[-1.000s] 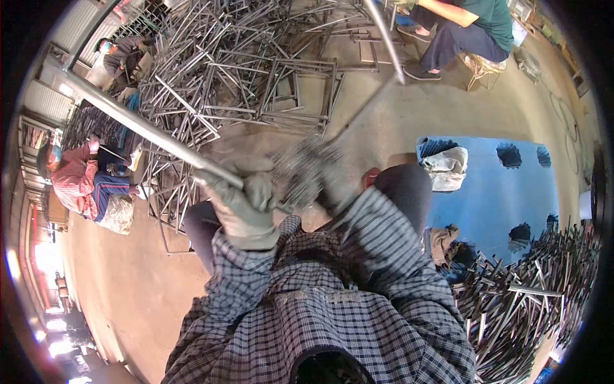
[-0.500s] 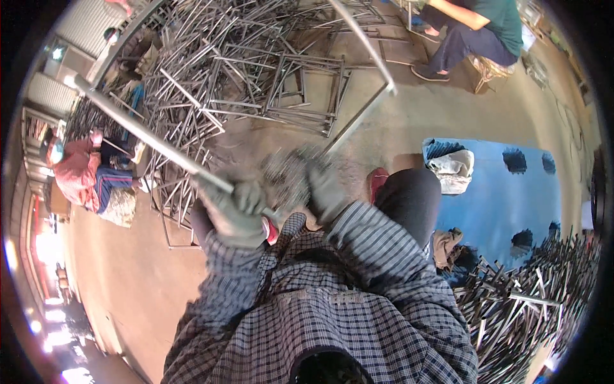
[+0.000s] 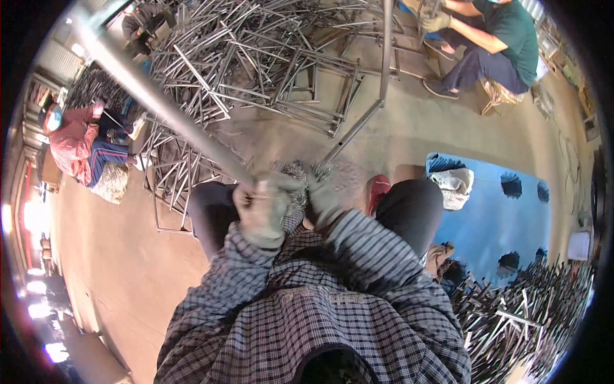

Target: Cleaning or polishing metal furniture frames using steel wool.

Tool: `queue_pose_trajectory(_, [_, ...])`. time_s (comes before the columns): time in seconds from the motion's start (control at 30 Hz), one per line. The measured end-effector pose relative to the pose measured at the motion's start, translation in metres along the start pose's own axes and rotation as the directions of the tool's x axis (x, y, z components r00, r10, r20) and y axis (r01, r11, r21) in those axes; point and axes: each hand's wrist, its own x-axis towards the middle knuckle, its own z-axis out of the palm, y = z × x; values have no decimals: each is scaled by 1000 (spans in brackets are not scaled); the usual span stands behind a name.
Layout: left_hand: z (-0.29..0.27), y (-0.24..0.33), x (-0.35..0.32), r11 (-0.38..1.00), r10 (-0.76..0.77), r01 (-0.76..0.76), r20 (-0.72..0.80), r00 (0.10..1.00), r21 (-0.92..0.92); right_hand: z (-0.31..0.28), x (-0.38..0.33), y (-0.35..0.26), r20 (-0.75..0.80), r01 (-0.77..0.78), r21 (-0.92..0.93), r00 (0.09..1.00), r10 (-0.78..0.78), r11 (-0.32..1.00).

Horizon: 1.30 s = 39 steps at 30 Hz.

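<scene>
Shows a dark-patched blue panel point(image 3: 486, 221) at right with a whitish cloth point(image 3: 455, 191) on its left edge, a heap of metal tubes point(image 3: 527, 320) by its near end, a tangle of metal frames point(image 3: 256, 61) ahead, and seated co-workers in red point(image 3: 73, 146) and green point(image 3: 515, 32).

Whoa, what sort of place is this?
Probably a metal workshop: a big heap of metal frames covers part of the floor, lots of thin metal bars are piled at the right, and the left hand grips a metal tube.
</scene>
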Motion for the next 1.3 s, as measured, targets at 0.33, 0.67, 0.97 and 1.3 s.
queue_pose_trajectory(0.33, [-85,6,0,988,140,-153,395,908,1,-63,72,-15,-101,-125,886,888,449,447])
queue_pose_trajectory(0.67, [-65,37,10,993,-25,38,114,993,-112,-58,42,-73,-101,-137,541,969,225,830])
queue_pose_trajectory(0.97, [-17,60,32,972,-161,79,-385,909,-221,0,-37,-135,-357,519,-276,726,-587,809])
queue_pose_trajectory(1.3, [-48,83,10,809,-178,314,303,936,-497,-74,22,-108,-167,4,633,977,132,775])
